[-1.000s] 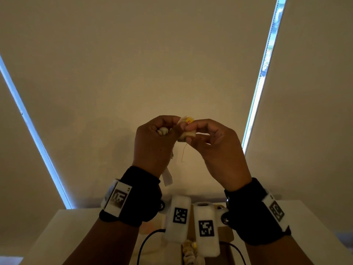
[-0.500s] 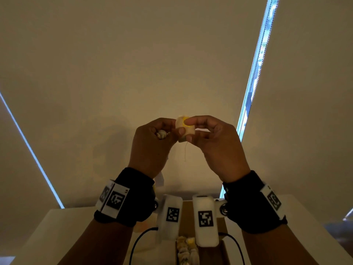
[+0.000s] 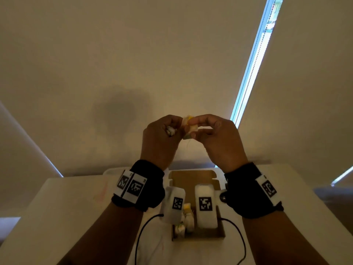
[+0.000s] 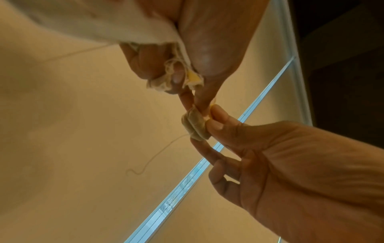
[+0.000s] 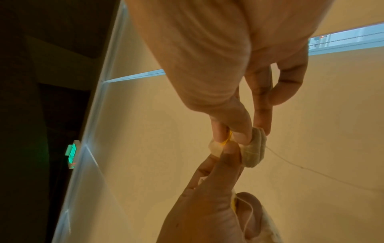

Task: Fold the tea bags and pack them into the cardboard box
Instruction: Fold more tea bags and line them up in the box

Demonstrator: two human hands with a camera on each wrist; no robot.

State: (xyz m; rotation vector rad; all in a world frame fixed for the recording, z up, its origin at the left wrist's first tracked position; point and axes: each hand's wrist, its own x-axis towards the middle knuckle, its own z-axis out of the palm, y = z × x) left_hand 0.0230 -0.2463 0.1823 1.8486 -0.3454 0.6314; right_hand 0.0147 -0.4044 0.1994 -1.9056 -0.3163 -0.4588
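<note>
Both hands are raised above the table and meet on one folded tea bag (image 3: 188, 129). My right hand (image 3: 192, 128) pinches the small tan bundle (image 4: 195, 126) between thumb and fingers. The left hand (image 3: 179, 123) pinches its top by the yellow tag (image 5: 226, 141) and also keeps several crumpled tea bags (image 4: 166, 78) curled in its palm. A thin string (image 4: 158, 156) dangles from the bundle. Below the wrists the brown cardboard box (image 3: 193, 178) lies open on the table, with folded tea bags (image 3: 186, 217) standing in it, partly hidden by the wrist cameras.
The white table (image 3: 66, 207) carries the box, and black cables (image 3: 139, 236) trail toward me. A white rim (image 3: 112, 171) shows behind the box at the left. Closed blinds with a bright gap (image 3: 254, 60) fill the background.
The head view has tipped downward, so more of the table and box shows. Both hands have stayed together on the same tea bag, which looks more tightly folded.
</note>
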